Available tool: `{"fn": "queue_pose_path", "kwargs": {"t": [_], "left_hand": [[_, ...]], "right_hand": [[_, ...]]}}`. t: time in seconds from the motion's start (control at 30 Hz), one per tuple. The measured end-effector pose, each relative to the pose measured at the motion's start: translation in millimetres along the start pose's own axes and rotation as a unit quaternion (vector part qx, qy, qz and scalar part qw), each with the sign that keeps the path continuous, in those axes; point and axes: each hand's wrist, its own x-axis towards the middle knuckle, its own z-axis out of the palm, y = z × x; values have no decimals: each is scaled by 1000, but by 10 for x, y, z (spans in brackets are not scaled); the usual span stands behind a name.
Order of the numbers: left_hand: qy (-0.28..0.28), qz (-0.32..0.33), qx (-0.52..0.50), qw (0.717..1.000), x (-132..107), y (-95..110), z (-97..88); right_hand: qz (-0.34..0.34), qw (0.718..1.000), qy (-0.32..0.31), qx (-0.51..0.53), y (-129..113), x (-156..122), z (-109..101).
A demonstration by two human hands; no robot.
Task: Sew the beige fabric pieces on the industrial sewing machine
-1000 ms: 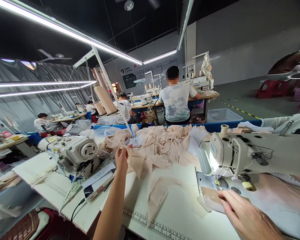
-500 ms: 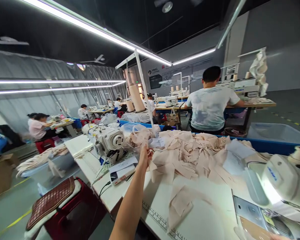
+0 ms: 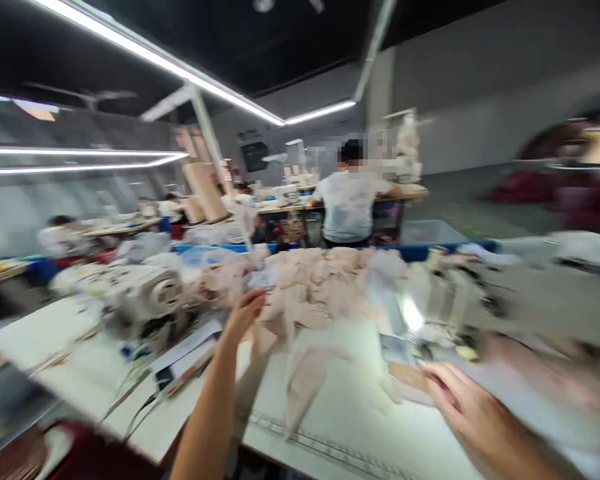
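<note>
My left hand reaches to the near left side of a heap of pale beige fabric pieces; its fingers are smeared by motion, so its grip is unclear. My right hand has its thumb and fingers closed on the right end of a flat tan piece. That piece lies beside the metal plate of a white sewing machine, whose lamp is lit. A loose beige fabric piece rests on the white tabletop between my hands.
To the left stands another white sewing machine. A white box with a dark screen and a cable lies near my left forearm. Large thread cones rise behind. A person in a light shirt sits farther back.
The view has swung right, and the scene has shifted left and blurred. My right hand, barely visible before at the lower right edge, now shows fully. My left hand is still at the fabric heap.
</note>
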Motion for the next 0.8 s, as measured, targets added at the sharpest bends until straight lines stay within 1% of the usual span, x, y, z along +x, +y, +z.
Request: {"fn": "queue_pose_path", "kwargs": {"t": [0.03, 0.07, 0.13, 0.2, 0.23, 0.3, 0.37, 0.4, 0.47, 0.5, 0.53, 0.57, 0.63, 0.7, 0.8], "left_hand": [[-6, 3, 7, 1000, -5, 3, -23], [17, 26, 19, 999, 22, 7, -47], [29, 58, 45, 997, 123, 38, -55], [8, 63, 64, 996, 149, 115, 25], [-14, 63, 74, 995, 98, 163, 99], [-86, 60, 110, 988, -124, 240, 318], [-184, 50, 167, 967, -408, 233, 623], [-234, 40, 199, 951, -535, 188, 796], [-313, 19, 230, 921, -710, 26, 1137], [-343, 8, 240, 908, -752, -76, 1286], [-361, -3, 242, 901, -765, -181, 1410], [-368, -17, 241, 898, -755, -280, 1507], [-365, -51, 238, 899, -685, -434, 1613], [-351, -79, 228, 905, -593, -511, 1623], [-345, -96, 204, 911, -492, -526, 1547]], "right_hand": [[6, 1000, -10, 5, -128, 18, -101], [15, 1000, -17, 10, -224, 33, -192], [46, 998, -40, -4, -331, 22, -349], [60, 995, -71, -24, -399, -64, -465], [57, 994, -89, -36, -438, -124, -503], [34, 990, -118, -65, -522, -233, -534], [-5, 987, -126, -97, -584, -288, -512], [-22, 986, -123, -112, -600, -291, -485], [-49, 982, -118, -137, -600, -259, -418], [-57, 981, -118, -146, -585, -230, -382], [-61, 979, -120, -154, -562, -197, -350], [-63, 977, -124, -160, -533, -160, -322], [-67, 974, -137, -167, -462, -83, -287], [-73, 971, -153, -167, -386, -7, -275], [-83, 967, -177, -161, -298, 79, -273]]}}
